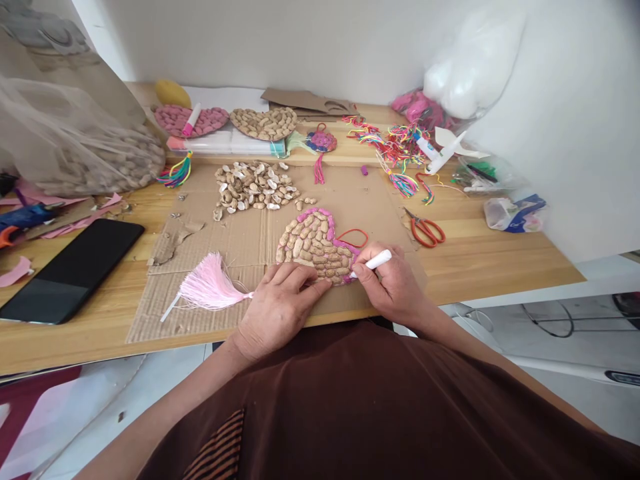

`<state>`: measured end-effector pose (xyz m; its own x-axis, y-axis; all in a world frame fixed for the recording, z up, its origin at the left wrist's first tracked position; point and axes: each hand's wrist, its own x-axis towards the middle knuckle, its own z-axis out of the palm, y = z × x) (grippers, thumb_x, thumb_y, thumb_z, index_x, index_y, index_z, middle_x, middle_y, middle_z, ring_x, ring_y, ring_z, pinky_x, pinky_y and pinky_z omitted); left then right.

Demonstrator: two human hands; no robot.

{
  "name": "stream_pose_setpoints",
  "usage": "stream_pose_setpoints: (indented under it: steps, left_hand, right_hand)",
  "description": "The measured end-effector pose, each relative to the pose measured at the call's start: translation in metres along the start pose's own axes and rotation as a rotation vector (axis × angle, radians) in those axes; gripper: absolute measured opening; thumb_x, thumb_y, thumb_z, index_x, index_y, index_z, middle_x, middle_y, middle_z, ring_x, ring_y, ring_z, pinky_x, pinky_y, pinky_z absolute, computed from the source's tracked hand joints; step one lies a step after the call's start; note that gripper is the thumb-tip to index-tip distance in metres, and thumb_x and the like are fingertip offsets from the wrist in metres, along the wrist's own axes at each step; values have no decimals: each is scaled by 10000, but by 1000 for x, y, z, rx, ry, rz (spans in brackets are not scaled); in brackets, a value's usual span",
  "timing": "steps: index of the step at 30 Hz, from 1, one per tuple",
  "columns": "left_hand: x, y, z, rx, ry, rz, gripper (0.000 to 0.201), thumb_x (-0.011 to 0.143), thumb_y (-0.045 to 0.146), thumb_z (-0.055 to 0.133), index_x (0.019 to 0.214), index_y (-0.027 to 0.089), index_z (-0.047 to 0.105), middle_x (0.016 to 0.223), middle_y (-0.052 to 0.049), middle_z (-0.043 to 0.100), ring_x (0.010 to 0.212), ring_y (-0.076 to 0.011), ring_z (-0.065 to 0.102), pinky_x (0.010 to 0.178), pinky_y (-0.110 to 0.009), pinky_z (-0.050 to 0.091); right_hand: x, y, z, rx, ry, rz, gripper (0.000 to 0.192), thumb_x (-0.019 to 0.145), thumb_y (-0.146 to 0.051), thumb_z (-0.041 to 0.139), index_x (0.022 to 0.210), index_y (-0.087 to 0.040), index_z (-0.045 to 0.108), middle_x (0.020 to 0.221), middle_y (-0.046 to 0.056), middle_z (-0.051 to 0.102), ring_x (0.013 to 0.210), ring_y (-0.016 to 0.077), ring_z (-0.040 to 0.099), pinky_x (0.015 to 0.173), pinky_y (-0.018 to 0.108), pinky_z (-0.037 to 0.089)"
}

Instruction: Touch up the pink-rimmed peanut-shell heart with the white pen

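A heart-shaped panel covered in peanut shells (pixel 317 247) lies on a sheet of corrugated cardboard (pixel 200 253). Shells along its top and right edge are coloured pink-purple; the inner ones are plain tan. My left hand (pixel 280 297) rests flat on the heart's lower left edge, fingers stretched out. Between the fingers of my right hand (pixel 393 280) is a white marker (pixel 373 262), its tip touching shells at the heart's right edge. A red cord loop (pixel 354 231) sticks out of the heart's notch. A pink tassel (pixel 213 283) lies left of my left hand.
Loose peanut shells (pixel 255 187) are heaped on the cardboard, near a purple cap (pixel 364 171). Orange-handled scissors (pixel 425 229) lie right, a black phone (pixel 75 267) left. Behind stand a pink shell piece (pixel 170 120), a tan one (pixel 264 124) and coloured threads (pixel 403 143).
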<state>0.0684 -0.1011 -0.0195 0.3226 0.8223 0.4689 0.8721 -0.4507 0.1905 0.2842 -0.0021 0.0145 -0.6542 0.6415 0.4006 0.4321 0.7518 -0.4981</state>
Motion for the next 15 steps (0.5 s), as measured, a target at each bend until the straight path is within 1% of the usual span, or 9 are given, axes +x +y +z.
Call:
stream_pose_setpoints:
  steps: [4, 10, 15]
  left_hand:
    - [0, 1, -1, -2, 5, -3, 267, 961, 215, 569, 1206, 259, 664, 1079, -58, 670, 1006, -222, 592, 869, -386, 475]
    - [1, 1, -1, -6, 10, -11, 262, 960, 211, 570, 1198, 258, 668, 1064, -56, 672, 997, -220, 592, 860, -386, 481]
    - [0, 1, 0, -13, 8, -20, 259, 959, 215, 574, 1197, 257, 667, 1058, -49, 667, 990, -218, 586, 856, -382, 484]
  right_hand:
    - [1, -2, 0, 31, 10, -5, 146, 992, -250, 475, 859, -215, 524, 829, 17, 658, 817, 185, 604, 814, 397, 358]
    - [-4, 1, 1, -31, 19, -19, 158, 989, -265, 491, 846, -210, 527, 803, 10, 653, 798, 181, 595, 806, 399, 339]
    - [-5, -2, -2, -45, 102, -56, 136, 980, -230, 507, 847, -214, 525, 788, 4, 648, 774, 168, 596, 778, 380, 350]
